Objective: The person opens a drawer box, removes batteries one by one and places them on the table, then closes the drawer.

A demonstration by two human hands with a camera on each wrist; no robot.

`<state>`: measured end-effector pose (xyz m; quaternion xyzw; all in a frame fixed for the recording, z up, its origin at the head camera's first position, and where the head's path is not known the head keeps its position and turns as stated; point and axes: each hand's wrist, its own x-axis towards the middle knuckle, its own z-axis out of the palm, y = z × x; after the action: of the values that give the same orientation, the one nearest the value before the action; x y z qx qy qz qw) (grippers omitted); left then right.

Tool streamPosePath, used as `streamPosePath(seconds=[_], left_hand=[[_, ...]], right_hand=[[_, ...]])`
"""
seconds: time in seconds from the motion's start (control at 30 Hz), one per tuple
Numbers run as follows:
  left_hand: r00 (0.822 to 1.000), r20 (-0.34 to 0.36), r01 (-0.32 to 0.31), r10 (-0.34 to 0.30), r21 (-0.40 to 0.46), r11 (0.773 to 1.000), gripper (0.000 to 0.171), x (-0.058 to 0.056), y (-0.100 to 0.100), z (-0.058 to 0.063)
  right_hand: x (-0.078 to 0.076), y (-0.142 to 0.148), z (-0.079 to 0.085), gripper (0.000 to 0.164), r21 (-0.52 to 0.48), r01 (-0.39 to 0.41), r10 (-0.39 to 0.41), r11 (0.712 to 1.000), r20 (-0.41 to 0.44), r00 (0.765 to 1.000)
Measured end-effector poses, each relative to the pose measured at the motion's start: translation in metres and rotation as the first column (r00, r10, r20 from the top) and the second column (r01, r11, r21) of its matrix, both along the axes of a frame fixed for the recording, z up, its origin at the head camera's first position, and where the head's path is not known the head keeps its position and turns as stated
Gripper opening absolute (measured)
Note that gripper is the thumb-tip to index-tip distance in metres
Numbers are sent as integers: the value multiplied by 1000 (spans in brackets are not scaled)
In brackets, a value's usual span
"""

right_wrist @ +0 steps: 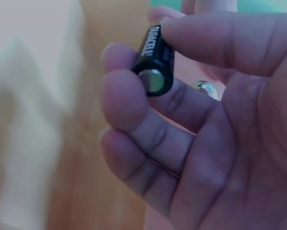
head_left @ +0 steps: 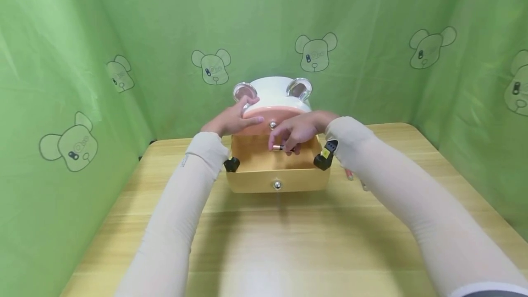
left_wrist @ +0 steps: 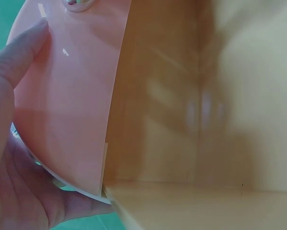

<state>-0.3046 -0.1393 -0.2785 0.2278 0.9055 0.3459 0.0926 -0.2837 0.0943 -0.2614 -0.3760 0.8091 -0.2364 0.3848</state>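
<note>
A white storage box [head_left: 272,87] with a pink front [left_wrist: 76,96] and silvery round ears stands on the table. Its yellow lower drawer [head_left: 251,181] is pulled out. My left hand [head_left: 235,118] grips the box's left side, thumb on the pink front and fingers round the outer edge. Over the open drawer, my right hand [head_left: 303,129] pinches a small Duracell battery [right_wrist: 155,62] between thumb and fingers. This battery is black with a copper-coloured end [head_left: 277,147] in the head view. The drawer floor [left_wrist: 153,139] looks bare in the left wrist view.
A small red cylinder [head_left: 349,174] and another small item [head_left: 365,186] lie right of the drawer, partly behind my right sleeve [head_left: 396,196]. Green curtains [head_left: 264,22] with bear drawings surround the wooden table [head_left: 264,242]. Black wrist cameras sit near both drawer sides.
</note>
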Motion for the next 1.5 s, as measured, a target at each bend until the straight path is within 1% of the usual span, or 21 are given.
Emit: streamPosePath(seconds=[0.27,0.37,0.57,0.77,0.87,0.97,1.1,1.2,1.37,1.5], left_hand=[[1000,-6,-4,4,-6,1000,63,1,1,1],[1000,-3,-11,11,-7,1000,65,0,1,0],[1000,-1,-11,11,-6,1000,67,-1,0,-1],[1000,-7,-10,10,-3,1000,68,-1,-1,1],[1000,-5,-14,14,-6,1000,68,-1,-1,0],[1000,2,-15,15,-2,1000,68,-1,-1,-1],[1000,9,-11,11,3,1000,69,-1,1,-2],[1000,13,-12,12,1,1000,70,0,1,-2],[1000,6,-23,23,-3,1000,72,0,1,-1],[1000,1,-19,19,-4,1000,71,0,1,-1]], right_hand=[[4,12,3,45,-37,28,-31,999,-84,996],[4,15,4,42,-51,33,-38,998,-87,996],[5,22,7,30,-88,49,-56,995,-84,995],[5,28,7,25,-108,67,-78,992,-105,991],[6,31,5,25,-123,102,-115,987,-103,988],[7,35,3,27,-133,131,-147,982,-121,982],[9,41,2,32,-128,159,-180,979,-182,967],[10,46,3,33,-123,181,-204,976,-207,957],[13,52,4,34,-143,196,-223,970,-203,953],[14,57,4,37,-155,203,-232,967,-201,952]])
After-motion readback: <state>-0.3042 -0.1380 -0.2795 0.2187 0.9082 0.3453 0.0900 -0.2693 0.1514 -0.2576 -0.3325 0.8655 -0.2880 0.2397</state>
